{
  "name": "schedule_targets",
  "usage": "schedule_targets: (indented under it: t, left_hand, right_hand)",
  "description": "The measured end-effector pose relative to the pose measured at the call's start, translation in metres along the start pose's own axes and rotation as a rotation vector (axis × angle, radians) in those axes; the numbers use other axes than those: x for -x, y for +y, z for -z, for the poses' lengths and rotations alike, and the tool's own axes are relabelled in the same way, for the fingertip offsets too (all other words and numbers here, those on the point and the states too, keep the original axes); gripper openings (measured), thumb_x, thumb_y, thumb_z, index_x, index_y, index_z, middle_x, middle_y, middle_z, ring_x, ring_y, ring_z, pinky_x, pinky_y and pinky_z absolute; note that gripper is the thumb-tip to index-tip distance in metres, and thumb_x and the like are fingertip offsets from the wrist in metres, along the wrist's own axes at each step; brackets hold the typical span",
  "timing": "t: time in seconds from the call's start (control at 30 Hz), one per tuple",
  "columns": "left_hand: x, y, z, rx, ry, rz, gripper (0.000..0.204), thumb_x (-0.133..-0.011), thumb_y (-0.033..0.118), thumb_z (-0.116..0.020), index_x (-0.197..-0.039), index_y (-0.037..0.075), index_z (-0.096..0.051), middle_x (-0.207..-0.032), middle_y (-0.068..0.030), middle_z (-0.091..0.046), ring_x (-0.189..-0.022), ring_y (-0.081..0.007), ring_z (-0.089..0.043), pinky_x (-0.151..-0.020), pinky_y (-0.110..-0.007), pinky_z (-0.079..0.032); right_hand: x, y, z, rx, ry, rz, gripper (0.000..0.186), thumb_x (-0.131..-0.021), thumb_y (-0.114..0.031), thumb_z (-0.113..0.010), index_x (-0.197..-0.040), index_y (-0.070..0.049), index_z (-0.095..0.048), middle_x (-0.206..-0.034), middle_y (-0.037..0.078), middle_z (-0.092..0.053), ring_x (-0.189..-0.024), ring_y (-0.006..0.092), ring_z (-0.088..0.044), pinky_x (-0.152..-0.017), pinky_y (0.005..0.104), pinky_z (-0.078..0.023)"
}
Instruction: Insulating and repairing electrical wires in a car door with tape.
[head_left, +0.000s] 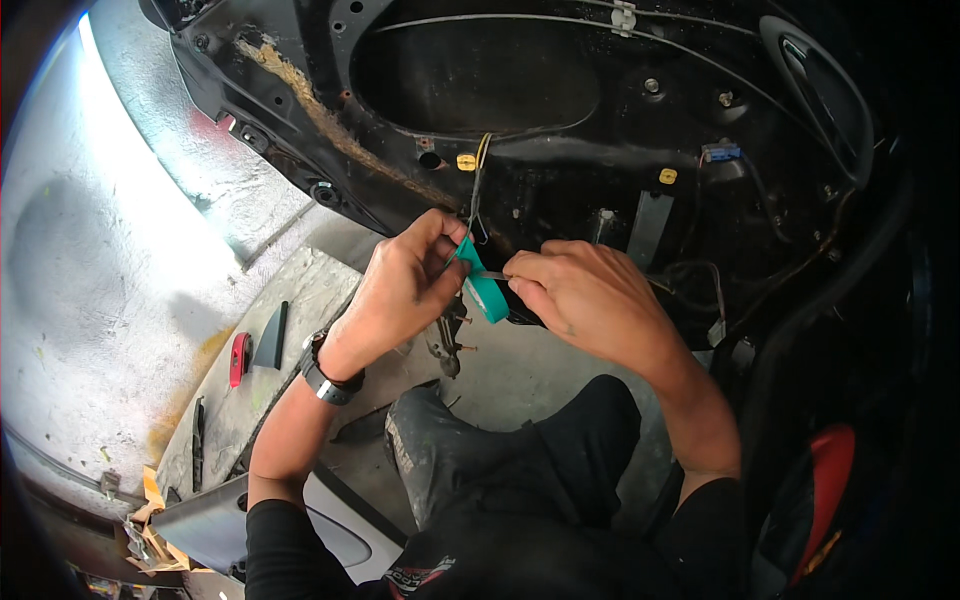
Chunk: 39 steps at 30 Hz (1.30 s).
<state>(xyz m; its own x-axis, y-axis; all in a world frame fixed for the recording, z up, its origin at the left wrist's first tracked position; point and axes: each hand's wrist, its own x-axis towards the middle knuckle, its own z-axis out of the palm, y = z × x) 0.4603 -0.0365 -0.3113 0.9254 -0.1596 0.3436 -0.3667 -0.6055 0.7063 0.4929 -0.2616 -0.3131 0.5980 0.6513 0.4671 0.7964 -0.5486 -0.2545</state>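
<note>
My left hand [405, 285] is closed, thumb and fingers pinching a strip of teal tape [490, 298] that loops down below the fingertips. Thin dark and yellow wires [478, 185] come down from the door panel to these same fingertips. To the right, my right hand [590, 300] is closed too, its thumb and forefinger gripping a thin grey strip [492, 275] that reaches across to the tape. Whether that strip is a blade or a wire, I cannot tell. Both hands are close together in front of the door's lower edge.
A black car door shell [560, 160] fills the upper view, with a blue connector [720, 152] and yellow clips. On the grey board [205, 440] at left lie a red utility knife [239, 360] and a dark wedge [270, 338]. A grey trim panel [340, 530] leans below.
</note>
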Motion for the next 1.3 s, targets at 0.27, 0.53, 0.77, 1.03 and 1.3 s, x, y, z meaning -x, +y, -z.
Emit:
schedule_targets:
  t: [0.27,0.53,0.77,1.03,1.3]
  left_hand:
    - [-0.001,0.003,-0.003,-0.044,0.02,-0.067,0.019,-0.089,-0.006,-0.061,-0.105,0.0,-0.055,-0.088,-0.001,-0.061,-0.075,-0.0035,-0.055,-0.067,-0.021,-0.045]
    - [-0.003,-0.003,-0.004,-0.18,0.107,-0.185,0.012,-0.089,-0.002,-0.063,-0.098,-0.001,-0.057,-0.083,-0.004,-0.061,-0.074,-0.0062,-0.056,-0.064,-0.023,-0.046]
    - [-0.003,0.011,0.0,-0.308,0.134,-0.246,0.012,-0.087,-0.002,-0.064,-0.097,-0.001,-0.058,-0.081,-0.0087,-0.057,-0.069,-0.0139,-0.054,-0.06,-0.028,-0.045]
    - [-0.005,0.004,0.003,-0.321,0.131,-0.271,0.01,-0.088,-0.002,-0.063,-0.097,-0.002,-0.057,-0.08,-0.0091,-0.057,-0.069,-0.015,-0.054,-0.061,-0.028,-0.045]
    - [-0.005,-0.007,0.01,-0.278,0.088,-0.199,0.008,-0.092,0.0,-0.062,-0.098,0.0,-0.057,-0.083,-0.0027,-0.058,-0.075,-0.0073,-0.053,-0.066,-0.025,-0.045]
  right_hand:
    - [-0.001,-0.007,-0.005,0.085,0.047,0.008,0.015,-0.091,-0.021,-0.06,-0.091,-0.008,-0.067,-0.075,0.012,-0.061,-0.072,0.0325,-0.065,-0.063,0.0438,-0.051]
    - [-0.003,-0.017,-0.013,0.157,0.024,-0.005,0.019,-0.083,-0.012,-0.06,-0.097,0.0,-0.063,-0.086,0.021,-0.065,-0.075,0.036,-0.07,-0.064,0.0429,-0.056]
    - [-0.004,-0.028,-0.025,0.171,0.128,-0.049,0.013,-0.089,-0.015,-0.058,-0.092,-0.003,-0.062,-0.083,0.018,-0.063,-0.068,0.0347,-0.068,-0.06,0.0426,-0.055]
    - [-0.009,-0.035,-0.028,0.125,0.137,-0.092,0.014,-0.087,-0.012,-0.057,-0.095,-0.001,-0.062,-0.083,0.019,-0.064,-0.069,0.035,-0.069,-0.06,0.0425,-0.056]
    - [-0.015,-0.039,-0.033,0.114,0.197,-0.101,0.016,-0.083,-0.01,-0.06,-0.095,0.0,-0.062,-0.084,0.02,-0.063,-0.07,0.0349,-0.07,-0.059,0.0417,-0.056]
